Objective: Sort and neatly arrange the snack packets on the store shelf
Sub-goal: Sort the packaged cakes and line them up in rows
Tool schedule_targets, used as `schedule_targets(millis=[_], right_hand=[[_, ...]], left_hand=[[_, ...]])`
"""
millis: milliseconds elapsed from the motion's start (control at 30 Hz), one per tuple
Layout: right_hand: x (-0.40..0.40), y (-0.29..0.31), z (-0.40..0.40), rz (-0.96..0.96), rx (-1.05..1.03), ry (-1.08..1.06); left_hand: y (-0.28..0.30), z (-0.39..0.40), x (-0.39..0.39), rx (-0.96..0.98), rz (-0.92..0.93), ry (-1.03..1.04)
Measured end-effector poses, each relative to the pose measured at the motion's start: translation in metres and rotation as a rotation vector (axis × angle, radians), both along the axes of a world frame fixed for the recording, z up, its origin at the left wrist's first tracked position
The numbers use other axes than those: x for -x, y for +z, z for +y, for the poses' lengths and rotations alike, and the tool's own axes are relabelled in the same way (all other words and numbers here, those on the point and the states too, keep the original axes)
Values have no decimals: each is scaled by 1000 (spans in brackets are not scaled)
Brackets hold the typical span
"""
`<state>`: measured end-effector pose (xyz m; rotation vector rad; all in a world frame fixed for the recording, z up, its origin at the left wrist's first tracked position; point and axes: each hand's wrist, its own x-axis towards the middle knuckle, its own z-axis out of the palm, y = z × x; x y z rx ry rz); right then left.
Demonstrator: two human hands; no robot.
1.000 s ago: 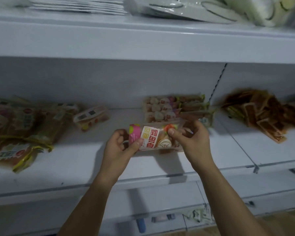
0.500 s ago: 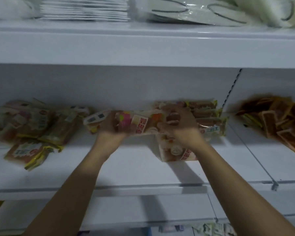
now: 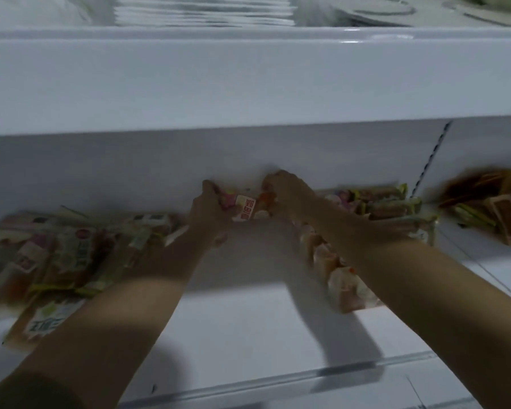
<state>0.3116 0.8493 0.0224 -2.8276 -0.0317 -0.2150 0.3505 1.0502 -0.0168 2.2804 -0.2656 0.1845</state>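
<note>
Since a second earlier, both hands had carried the pink-and-orange snack packet (image 3: 245,206) from the shelf's front edge to its back wall, beside the stacked packets (image 3: 378,202) on the right. The left hand (image 3: 208,208) and right hand (image 3: 283,191) each pinched one end of it, fingers curled. Letting go too soon could tip it forward onto the loose packet (image 3: 345,287) below the right forearm, spoiling the row.
</note>
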Motion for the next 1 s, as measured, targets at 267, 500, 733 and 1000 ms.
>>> schedule_targets(millis=[267,500,733,1000], right_hand=[[15,-7,-2,-13,373,-91],[34,-5,5,-9,314,-41],[50,-3,41,1,183,15],[68,-17,93,-91,-229,101]], left_hand=[[-11,-4,-5,-253,-78,-22],[0,22,8,-281,-42,-84],[10,92,26,-810,42,-239],[42,121,55,-851,-150,-217]])
